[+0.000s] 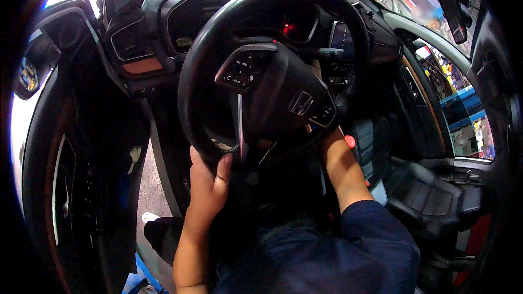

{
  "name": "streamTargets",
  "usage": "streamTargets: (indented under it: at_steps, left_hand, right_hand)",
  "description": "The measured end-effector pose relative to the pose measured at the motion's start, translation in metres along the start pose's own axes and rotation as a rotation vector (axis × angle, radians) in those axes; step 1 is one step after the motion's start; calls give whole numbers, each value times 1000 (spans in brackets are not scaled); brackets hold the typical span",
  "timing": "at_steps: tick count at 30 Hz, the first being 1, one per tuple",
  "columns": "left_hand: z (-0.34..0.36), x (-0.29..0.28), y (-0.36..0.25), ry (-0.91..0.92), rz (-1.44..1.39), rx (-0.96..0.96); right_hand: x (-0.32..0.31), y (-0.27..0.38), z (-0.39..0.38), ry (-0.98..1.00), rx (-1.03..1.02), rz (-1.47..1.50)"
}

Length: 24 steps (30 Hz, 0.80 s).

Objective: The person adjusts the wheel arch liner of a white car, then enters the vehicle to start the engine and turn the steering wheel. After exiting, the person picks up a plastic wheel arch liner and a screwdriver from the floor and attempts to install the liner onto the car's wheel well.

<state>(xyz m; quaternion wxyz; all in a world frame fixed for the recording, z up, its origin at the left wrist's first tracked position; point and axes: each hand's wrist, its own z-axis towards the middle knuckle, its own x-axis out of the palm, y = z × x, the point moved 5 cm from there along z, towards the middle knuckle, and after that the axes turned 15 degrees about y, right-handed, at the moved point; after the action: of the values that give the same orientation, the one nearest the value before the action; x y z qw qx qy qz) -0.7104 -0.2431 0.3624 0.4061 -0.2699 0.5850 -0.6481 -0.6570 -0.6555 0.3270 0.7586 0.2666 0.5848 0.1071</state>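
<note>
A black steering wheel [188, 71] fills the middle of the view, its hub tilted clockwise so the button pads sit at upper left and lower right. My left hand [210, 177] is closed around the lower left of the rim, thumb on the near side and fingers passing behind. My right hand [332, 137] reaches up behind the lower right of the wheel. The hub and rim hide its fingers, so what it touches cannot be seen. A small red light glows on the dark instrument cluster [297, 27] beyond the rim.
The driver's door [65, 169] stands open at left, with grey ground [155, 198] beyond the sill. A centre screen [340, 38] and console lie right of the wheel. Farther right are a black passenger seat [419, 188] and a red seat-belt buckle [350, 141].
</note>
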Motion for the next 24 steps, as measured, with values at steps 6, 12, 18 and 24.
streamTargets:
  at_steps: [6, 12, 18, 24]
  left_hand:
    - [9, -6, -19, -122, 28, 110]
    - [35, -6, -19, -337, -81, 202]
    - [32, -5, -24, -331, -30, 187]
    - [30, -1, -13, -304, -208, 161]
  right_hand:
    - [1, 0, 5, 8, -2, -19]
    - [2, -1, 13, 11, -10, -23]
    - [2, -7, 14, 24, -4, -40]
    - [-8, -17, 11, 39, -8, -79]
